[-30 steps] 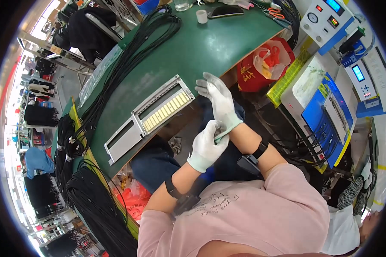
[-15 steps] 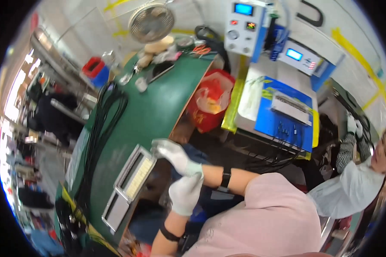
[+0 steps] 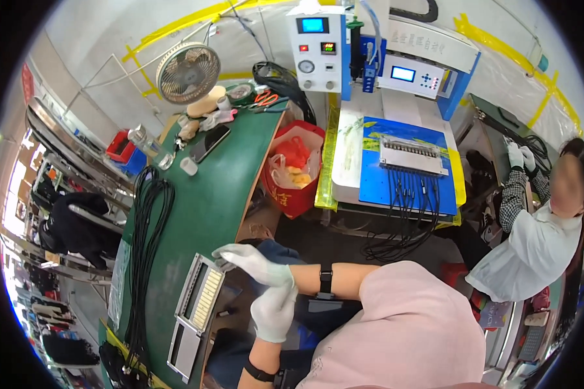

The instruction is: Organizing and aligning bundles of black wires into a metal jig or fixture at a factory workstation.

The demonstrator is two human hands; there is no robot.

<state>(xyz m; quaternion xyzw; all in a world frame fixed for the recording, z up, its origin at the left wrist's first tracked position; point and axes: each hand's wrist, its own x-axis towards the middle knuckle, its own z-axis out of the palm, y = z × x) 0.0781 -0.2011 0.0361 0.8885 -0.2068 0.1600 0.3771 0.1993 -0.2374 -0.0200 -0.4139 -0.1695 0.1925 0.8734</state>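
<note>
My right hand (image 3: 254,263), in a white knit glove, stretches over the near edge of the green table with fingers extended and nothing visible in them. Its fingertips are close to the upper end of a long metal frame (image 3: 187,334), possibly touching it. The frame lies at a slant along the table edge and holds a row of pale yellow blocks (image 3: 206,293). My left hand (image 3: 272,314), also gloved, is closed at the cuff (image 3: 283,275) of the right glove. Its fingertips are partly hidden behind the right wrist.
Black cables (image 3: 148,240) run along the green table (image 3: 207,194). A phone (image 3: 210,142), a bottle (image 3: 150,148) and a fan (image 3: 188,72) stand farther back. A red bag (image 3: 293,198) hangs beside a machine with a blue plate (image 3: 373,185). At right, a person (image 3: 528,253) handles cables.
The view has turned and steadied, so the machine sits farther left and the metal frame lower. My hands stay together at the right glove's cuff.
</note>
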